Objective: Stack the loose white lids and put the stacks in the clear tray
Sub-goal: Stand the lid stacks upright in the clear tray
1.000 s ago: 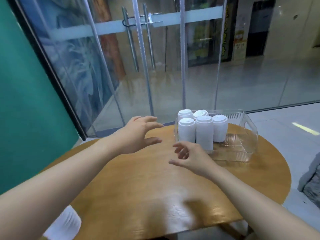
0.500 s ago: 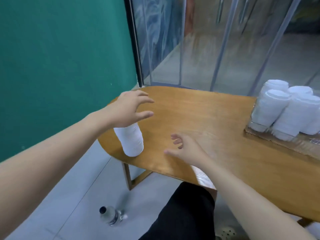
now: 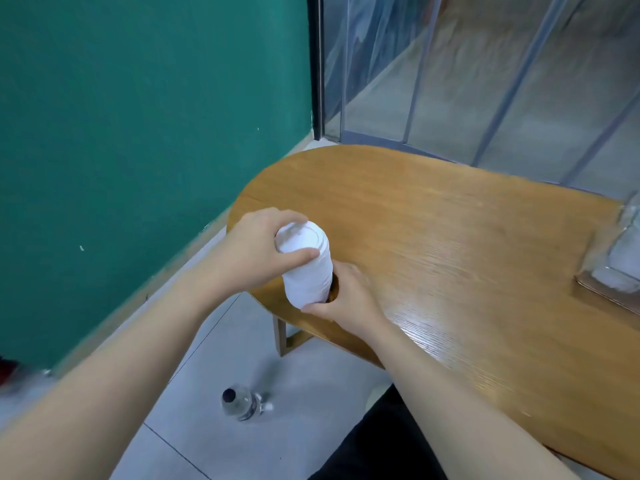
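Head view: left hand [image 3: 252,251] curls around top of white lid stack [image 3: 306,263], right hand [image 3: 346,299] wraps its base, frame centre, at table [image 3: 450,244] edge. Step: pickup. Next: carry upright toward clear tray [image 3: 620,271], far right.

Person: wearing no sleeves on either forearm; bare left hand [image 3: 254,247], bare right hand [image 3: 349,299]; wearing black trousers [image 3: 377,441].
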`<state>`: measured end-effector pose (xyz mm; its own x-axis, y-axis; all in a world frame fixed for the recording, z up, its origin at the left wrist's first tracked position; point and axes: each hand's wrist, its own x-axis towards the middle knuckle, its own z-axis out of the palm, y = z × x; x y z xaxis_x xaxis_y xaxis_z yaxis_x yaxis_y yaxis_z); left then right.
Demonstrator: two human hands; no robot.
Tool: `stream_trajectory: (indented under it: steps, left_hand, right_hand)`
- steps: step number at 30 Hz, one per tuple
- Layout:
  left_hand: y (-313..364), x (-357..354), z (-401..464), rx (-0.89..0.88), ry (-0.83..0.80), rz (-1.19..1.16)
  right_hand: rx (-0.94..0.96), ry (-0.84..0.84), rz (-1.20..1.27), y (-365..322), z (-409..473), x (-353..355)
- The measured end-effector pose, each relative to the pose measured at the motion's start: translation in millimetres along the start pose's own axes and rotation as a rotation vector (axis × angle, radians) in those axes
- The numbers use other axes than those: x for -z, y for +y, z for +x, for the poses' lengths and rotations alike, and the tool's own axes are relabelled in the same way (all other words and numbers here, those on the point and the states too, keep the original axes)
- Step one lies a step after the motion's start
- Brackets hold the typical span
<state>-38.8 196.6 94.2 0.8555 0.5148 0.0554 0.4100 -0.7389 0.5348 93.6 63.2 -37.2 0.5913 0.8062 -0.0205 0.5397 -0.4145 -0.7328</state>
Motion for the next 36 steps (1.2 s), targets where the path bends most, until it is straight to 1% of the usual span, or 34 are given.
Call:
stream_trajectory:
  steps: [5, 8, 10, 13, 16, 20, 23, 28, 36]
  left_hand:
    - [-9.2, -5.9, 2.8, 0.024, -0.005, -0.08]
    - [-11.3, -7.3, 4.1, 0.042, -0.005, -0.128]
    - [-8.5, -4.9, 6.2, 0.038, -0.031, -0.119]
    - [0.0, -1.1, 9.0, 0.007, -0.075, -0.119]
    - [15.1, -3.3, 13.8, -0.034, -0.084, -0.134]
    - [55.2, -14.3, 24.1, -0.132, -0.12, -0.145]
    - [100.9, -26.8, 34.8, -0.231, -0.16, -0.167]
    - [200.2, -54.9, 53.2, -0.43, -0.229, -0.197]
    - [376.0, -105.7, 59.6, -0.771, -0.375, -0.193]
  right_hand:
    - [0.053, -0.006, 0.016, 3.9, -0.7, -4.5]
    - [0.048, 0.004, 0.04, 5.9, -0.5, -7.7]
    - [0.047, 0.003, 0.078, 7.1, -2.0, -6.6]
    - [0.06, -0.004, 0.141, 6.5, -10.3, 3.2]
    - [0.03, 0.0, 0.209, 12.8, -22.2, 23.0]
    - [-0.007, 0.057, 0.226, 28.9, -44.8, 63.1]
    - [-0.033, 0.163, 0.238, 48.8, -69.3, 103.0]
    - [-0.088, 0.413, 0.212, 89.4, -116.3, 175.8]
    - [-0.156, 0.857, 0.04, 147.4, -216.0, 286.5]
